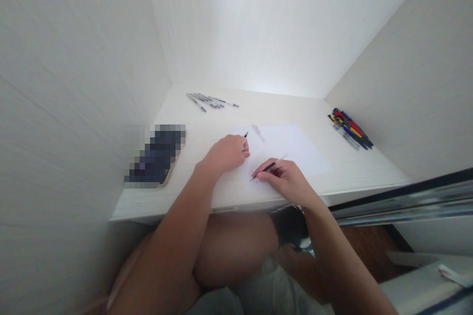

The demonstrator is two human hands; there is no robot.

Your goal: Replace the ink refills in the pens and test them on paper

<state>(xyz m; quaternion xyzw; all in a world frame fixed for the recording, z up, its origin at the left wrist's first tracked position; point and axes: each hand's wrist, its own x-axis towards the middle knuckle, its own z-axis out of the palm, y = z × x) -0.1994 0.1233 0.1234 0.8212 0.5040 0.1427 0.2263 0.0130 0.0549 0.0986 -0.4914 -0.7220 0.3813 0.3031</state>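
Note:
My right hand [283, 177] pinches a slim black pen refill [269, 166] with a pale, see-through rear end. Its tip is at the white paper [310, 155], beside a few small faint marks [257, 181]. My left hand [231, 151] is closed at the left part of the sheet. A small dark tip [246, 135] sticks out above its fingers, and a clear bit shows by the fingertips; it looks like part of a pen, mostly hidden by the hand. A clear plastic tube [258, 133] lies on the upper part of the sheet, apart from both hands.
Several clear pens [207, 102] lie at the back left of the white desk [291, 108]. A pile of coloured and clear pens [351, 129] is at the right. A phone [158, 155], blurred out, lies at the left. Pale walls [236, 24] enclose the desk.

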